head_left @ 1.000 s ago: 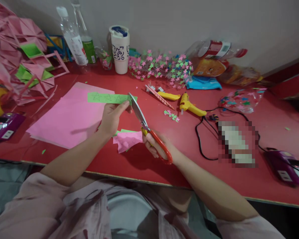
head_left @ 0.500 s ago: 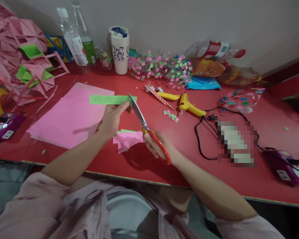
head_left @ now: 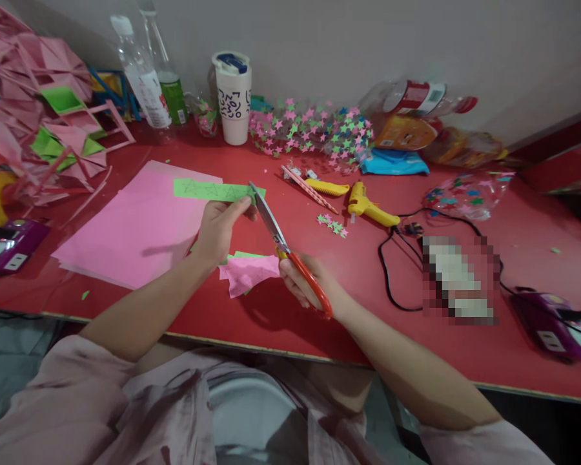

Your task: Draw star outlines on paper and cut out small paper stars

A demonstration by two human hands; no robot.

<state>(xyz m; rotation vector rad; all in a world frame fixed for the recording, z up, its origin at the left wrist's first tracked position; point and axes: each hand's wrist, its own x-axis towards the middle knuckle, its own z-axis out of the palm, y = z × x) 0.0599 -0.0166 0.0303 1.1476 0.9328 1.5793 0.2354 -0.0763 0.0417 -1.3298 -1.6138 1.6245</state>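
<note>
My left hand (head_left: 223,226) pinches a green paper strip (head_left: 206,190) near its right end, thumb on top. Several stars are drawn in a row along the strip. My right hand (head_left: 307,281) grips a pair of scissors (head_left: 271,221) by the red handles. The scissor blades lie at the strip's right end, just beside my left thumb; whether they are biting into the paper I cannot tell. Below my hands, a pink paper scrap (head_left: 248,274) with faint marks rests on the table over bits of green paper.
Pink sheets (head_left: 130,226) are stacked at left. Small cut stars (head_left: 332,225), a yellow glue gun (head_left: 370,205), a yellow cutter (head_left: 326,187) and striped straws (head_left: 310,189) lie to the right. Behind stand a white tumbler (head_left: 235,106) and bottles (head_left: 145,84). A black cable (head_left: 385,271) loops across the table.
The strip's left end has tipped up slightly. Both hands and the scissors stay in nearly the same place.
</note>
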